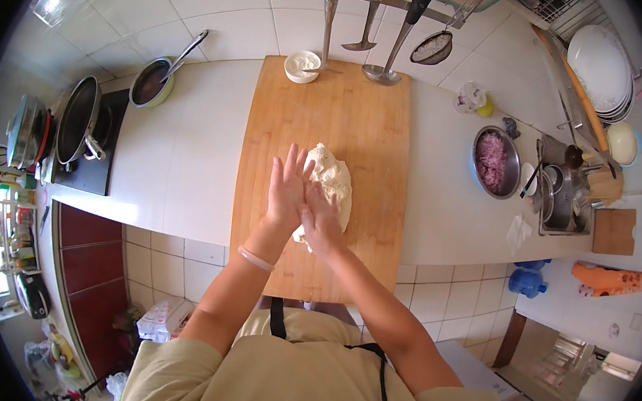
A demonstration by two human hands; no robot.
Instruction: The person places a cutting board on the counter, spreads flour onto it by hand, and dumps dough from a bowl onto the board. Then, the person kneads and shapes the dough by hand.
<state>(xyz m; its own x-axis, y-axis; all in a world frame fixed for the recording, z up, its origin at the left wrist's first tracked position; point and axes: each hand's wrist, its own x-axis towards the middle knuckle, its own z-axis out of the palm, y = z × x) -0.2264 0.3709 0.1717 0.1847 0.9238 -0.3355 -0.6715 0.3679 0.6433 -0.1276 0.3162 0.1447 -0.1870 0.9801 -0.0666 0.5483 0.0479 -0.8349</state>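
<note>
A pale, lumpy mass of dough [336, 173] lies on a wooden board [379, 137]. My left hand [287, 189] is raised over the dough's left edge, palm showing and fingers spread, with nothing in it. Against its palm side rests my right hand [321, 217], its fingers touching the left hand and partly covering the dough. The right hand's fingers are extended, and no object shows in it. Near the board's back edge stands a small white bowl [302, 67] with white powder and a utensil in it.
Ladles [381, 75] hang over the board's back edge. At the right are a metal bowl of pinkish minced food [496, 161] and a sink [562, 201] with dishes. A bowl with a spoon [151, 83] and a pan [78, 119] on a stove stand left.
</note>
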